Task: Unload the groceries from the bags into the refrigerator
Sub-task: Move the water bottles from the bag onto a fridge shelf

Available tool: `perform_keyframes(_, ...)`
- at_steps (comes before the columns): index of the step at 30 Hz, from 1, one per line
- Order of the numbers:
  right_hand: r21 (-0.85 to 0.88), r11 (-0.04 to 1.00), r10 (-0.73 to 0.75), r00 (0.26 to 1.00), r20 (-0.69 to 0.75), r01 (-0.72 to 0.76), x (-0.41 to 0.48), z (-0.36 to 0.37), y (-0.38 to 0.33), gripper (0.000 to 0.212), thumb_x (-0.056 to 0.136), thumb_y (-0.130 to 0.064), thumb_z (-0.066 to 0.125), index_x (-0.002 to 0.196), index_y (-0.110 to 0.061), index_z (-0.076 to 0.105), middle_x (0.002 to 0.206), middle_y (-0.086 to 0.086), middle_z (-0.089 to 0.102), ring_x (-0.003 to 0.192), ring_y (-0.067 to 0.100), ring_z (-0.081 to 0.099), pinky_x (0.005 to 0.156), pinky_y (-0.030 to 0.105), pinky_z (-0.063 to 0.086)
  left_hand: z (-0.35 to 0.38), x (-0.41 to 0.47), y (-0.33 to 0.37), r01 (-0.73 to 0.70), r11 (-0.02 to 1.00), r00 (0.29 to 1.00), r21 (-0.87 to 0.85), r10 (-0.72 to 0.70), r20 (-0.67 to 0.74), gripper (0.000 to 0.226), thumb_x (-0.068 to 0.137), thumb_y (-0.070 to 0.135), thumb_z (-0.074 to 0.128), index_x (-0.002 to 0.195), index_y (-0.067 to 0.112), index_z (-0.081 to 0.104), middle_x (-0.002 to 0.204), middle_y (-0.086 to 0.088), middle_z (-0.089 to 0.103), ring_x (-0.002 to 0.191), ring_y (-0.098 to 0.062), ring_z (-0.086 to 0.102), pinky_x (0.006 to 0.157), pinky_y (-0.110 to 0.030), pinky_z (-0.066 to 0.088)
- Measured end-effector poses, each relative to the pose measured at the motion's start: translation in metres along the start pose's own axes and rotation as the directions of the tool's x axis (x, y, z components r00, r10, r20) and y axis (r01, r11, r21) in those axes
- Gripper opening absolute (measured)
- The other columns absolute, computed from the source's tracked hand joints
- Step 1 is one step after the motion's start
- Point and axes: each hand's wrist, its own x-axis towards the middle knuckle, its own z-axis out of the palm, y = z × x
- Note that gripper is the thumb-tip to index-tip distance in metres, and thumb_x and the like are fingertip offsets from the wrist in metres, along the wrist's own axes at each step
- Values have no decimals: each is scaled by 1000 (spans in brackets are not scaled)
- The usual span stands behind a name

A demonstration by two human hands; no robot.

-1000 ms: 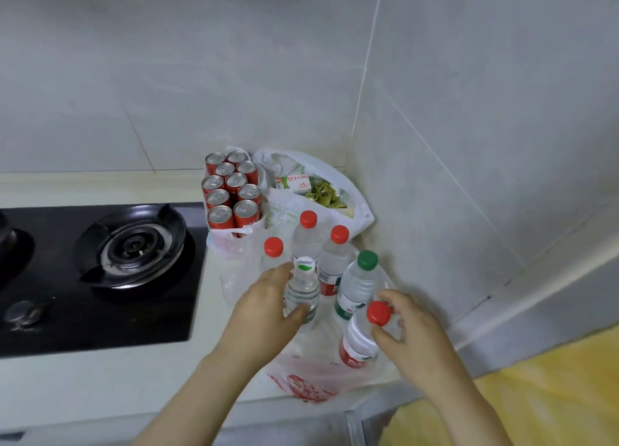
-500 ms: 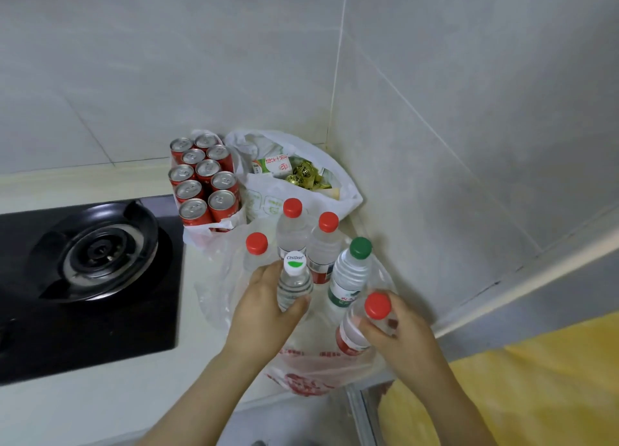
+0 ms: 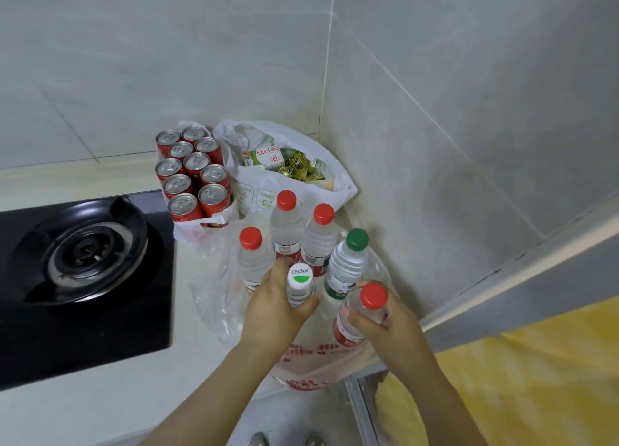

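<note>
A clear plastic bag [image 3: 214,298] on the counter holds several water bottles. My left hand [image 3: 274,315] grips a small bottle with a white and green cap [image 3: 300,283]. My right hand [image 3: 392,325] grips a red-capped bottle [image 3: 363,306] at the bag's near right. Behind them stand three red-capped bottles [image 3: 286,224] and a green-capped bottle [image 3: 348,264]. Further back, a white bag holds several red cans [image 3: 194,174]. Beside it another white bag [image 3: 301,194] holds a milk carton [image 3: 266,156] and gold-wrapped sweets [image 3: 298,167].
A black gas hob [image 3: 83,254] lies on the counter at the left. Grey tiled walls meet in the corner behind the bags. The counter's front edge [image 3: 167,422] runs below my arms. A yellow surface [image 3: 536,378] shows at the lower right.
The view has shifted and come closer. Both hands keep their grip on the same two bottles, which sit slightly higher among the others.
</note>
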Motion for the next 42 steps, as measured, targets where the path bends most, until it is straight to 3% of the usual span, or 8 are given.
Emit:
perform_keyframes(6,-45,999,-28,999,-24,27,1,-1,3,22,80,-31,73,100,-34,63,92,-15,70,88,0,65,82,30,54,-6,6,-4,30,999,999,-36,-28,35,46,75,37,76,111,28,49,101,5,63,88,-14,59,71,-26,46)
perform_keyframes(13,-106,993,-65,996,-59,58,1,0,-1,20,79,-39,74,96,-33,64,89,-17,70,85,-6,62,73,17,49,-20,6,-6,45,998,991,-47,-38,126,46,78,39,73,117,28,51,104,12,64,93,-12,59,78,-25,45)
perform_keyframes(18,-91,992,-97,990,-101,88,3,-1,-7,14,83,-39,70,95,-33,65,88,-17,69,87,-3,62,76,20,47,-29,-3,-7,44,998,990,-44,-38,138,41,77,43,73,111,29,53,101,12,64,94,-14,60,77,-26,47)
perform_keyframes(25,24,985,-165,974,-157,170,-6,-7,-43,19,81,-30,73,100,-28,69,89,-20,71,88,-4,65,72,9,47,-63,-11,8,-13,991,995,-136,26,94,34,75,45,74,104,33,58,95,17,67,91,-6,62,79,-28,52)
perform_keyframes(31,36,929,-343,895,-283,368,-21,-12,-110,8,81,-25,74,83,-19,68,80,-13,69,76,0,63,67,4,43,-111,-19,36,-110,973,993,-202,115,11,30,74,44,75,99,35,60,92,20,68,87,3,63,77,-30,54)
perform_keyframes(33,10,909,-392,865,-314,416,-28,-15,-135,10,78,-31,70,80,-22,67,77,-14,68,75,1,62,65,4,42,-133,-24,47,-140,968,990,-209,137,-26,27,75,42,75,97,34,62,90,22,68,85,6,63,74,-24,53)
perform_keyframes(36,42,868,-457,830,-321,495,-39,-17,-169,5,81,-22,71,77,-22,67,72,-15,68,73,0,62,64,4,42,-166,-31,59,-174,958,984,-229,161,-72,23,75,41,76,93,34,63,87,25,69,83,9,63,71,-17,50)
perform_keyframes(42,90,750,-625,746,-228,655,-54,4,-223,7,84,-14,71,82,-20,67,80,-11,69,79,1,63,70,7,45,-225,-49,65,-238,950,962,-201,203,-182,30,71,50,74,94,33,65,91,17,71,87,0,67,81,-37,56)
